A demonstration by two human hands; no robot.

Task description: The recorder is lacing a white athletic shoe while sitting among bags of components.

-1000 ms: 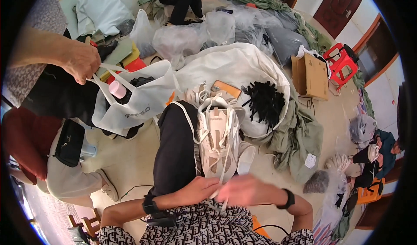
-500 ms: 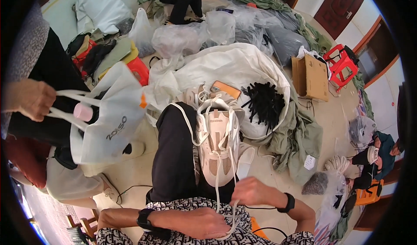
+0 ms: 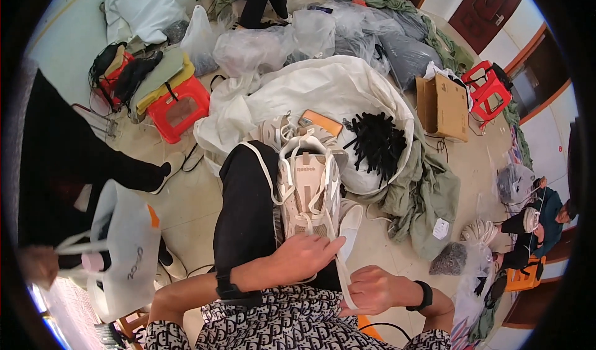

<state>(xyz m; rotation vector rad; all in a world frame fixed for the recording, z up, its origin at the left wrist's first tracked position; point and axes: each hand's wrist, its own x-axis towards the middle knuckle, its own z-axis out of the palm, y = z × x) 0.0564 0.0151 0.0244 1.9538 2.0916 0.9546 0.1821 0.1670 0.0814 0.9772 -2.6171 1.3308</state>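
Note:
A beige and white sneaker [image 3: 309, 182] rests on my lap, toe toward me, its pale lace threaded partway and one long strand looped out over my dark trouser leg. Across the toe lies my left hand [image 3: 305, 257], fingers bent and the fingertips closed at the shoelace [image 3: 343, 272]. Lower and to the right, my right hand [image 3: 370, 291] is closed around the same shoelace, which hangs in a loop below it. Behind this shoe another beige sneaker [image 3: 273, 131] is partly hidden.
A white sack [image 3: 310, 83] spreads ahead, holding an orange phone [image 3: 321, 122] and a bundle of black laces [image 3: 377, 145]. A red stool [image 3: 180, 111] stands left, a cardboard box [image 3: 444, 105] right. At left, a person carries a white bag [image 3: 127, 251]; another sits far right.
My left hand has moved up onto the shoe's toe; my right hand has shifted slightly right and down with the lace. The person at left has moved nearer with the white bag, uncovering the red stool.

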